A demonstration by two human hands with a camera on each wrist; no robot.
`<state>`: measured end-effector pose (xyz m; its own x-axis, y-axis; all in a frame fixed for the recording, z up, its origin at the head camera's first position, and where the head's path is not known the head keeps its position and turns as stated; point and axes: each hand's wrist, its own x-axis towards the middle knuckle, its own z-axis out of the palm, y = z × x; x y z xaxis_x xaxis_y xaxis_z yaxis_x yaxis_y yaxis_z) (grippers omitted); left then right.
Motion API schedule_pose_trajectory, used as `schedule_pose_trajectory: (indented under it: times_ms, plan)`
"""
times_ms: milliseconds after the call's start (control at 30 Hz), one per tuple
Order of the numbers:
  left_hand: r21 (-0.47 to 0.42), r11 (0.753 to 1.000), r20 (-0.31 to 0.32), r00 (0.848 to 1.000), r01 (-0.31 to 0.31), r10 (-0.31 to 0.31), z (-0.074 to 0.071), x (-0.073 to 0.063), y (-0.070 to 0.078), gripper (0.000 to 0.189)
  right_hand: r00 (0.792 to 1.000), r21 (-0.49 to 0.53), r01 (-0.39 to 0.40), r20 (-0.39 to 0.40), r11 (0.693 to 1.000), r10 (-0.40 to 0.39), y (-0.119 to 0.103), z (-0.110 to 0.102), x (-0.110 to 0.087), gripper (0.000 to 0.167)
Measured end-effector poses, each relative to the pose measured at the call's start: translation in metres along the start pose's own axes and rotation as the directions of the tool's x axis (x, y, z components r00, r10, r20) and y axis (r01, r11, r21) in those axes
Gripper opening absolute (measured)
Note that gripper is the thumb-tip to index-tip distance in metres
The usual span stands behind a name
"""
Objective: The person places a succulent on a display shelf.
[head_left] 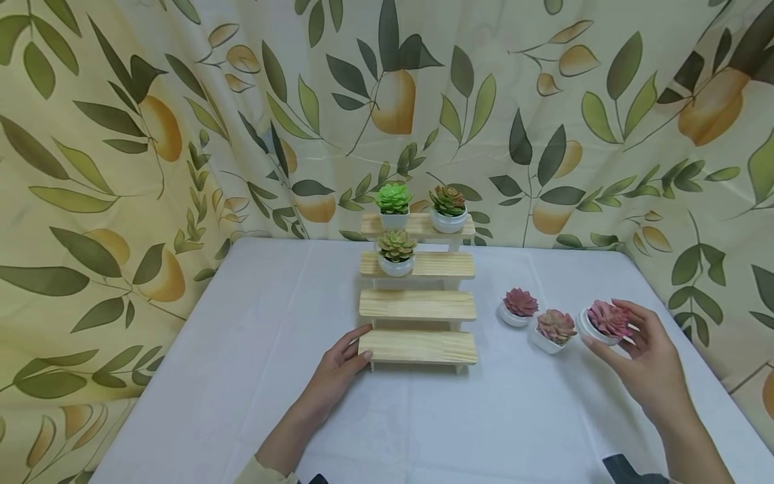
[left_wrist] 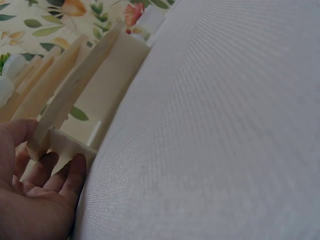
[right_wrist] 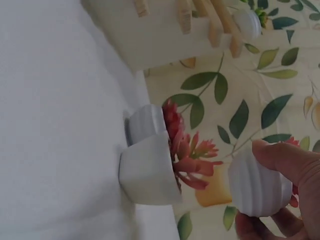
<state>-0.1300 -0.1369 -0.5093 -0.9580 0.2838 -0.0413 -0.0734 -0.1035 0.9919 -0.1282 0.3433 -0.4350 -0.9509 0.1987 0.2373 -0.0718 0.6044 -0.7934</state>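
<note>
A pink succulent in a round, ribbed white pot (head_left: 598, 323) is in my right hand (head_left: 650, 356), thumb on one side and fingers on the other. The right wrist view shows this pot (right_wrist: 257, 182) apart from the tabletop. Close by on the table are a reddish succulent in a round pot (head_left: 517, 308) and a pale pink one in an angular pot (head_left: 550, 333). My left hand (head_left: 334, 370) grips the left end of the lowest step of a wooden tiered stand (head_left: 417, 347). In the left wrist view, its fingers (left_wrist: 75, 175) curl beneath the board by the leg.
On the stand's top step are a bright green succulent (head_left: 393, 202) and a green-red one (head_left: 449, 208). A pale green succulent (head_left: 396, 252) sits at the left of the step below. The white-covered table (head_left: 272, 302) ends at a fruit-patterned curtain (head_left: 242, 134).
</note>
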Motion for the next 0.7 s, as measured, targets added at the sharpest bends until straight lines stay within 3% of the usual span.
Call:
schedule_pose_trajectory:
  times_ms: [433, 700]
  plan:
    - [-0.007, 1.000, -0.005, 1.000, 0.009, -0.009, 0.000, 0.000, 0.000, 0.059, 0.987, 0.033, 0.139, 0.078, 0.990, -0.141, -0.045, 0.019, 0.016, 0.086]
    - [-0.007, 1.000, 0.003, 1.000, 0.007, -0.007, 0.000, 0.001, -0.001, 0.059, 0.979, 0.059, 0.159, 0.120, 0.985, -0.165, -0.073, 0.033, 0.029, 0.085]
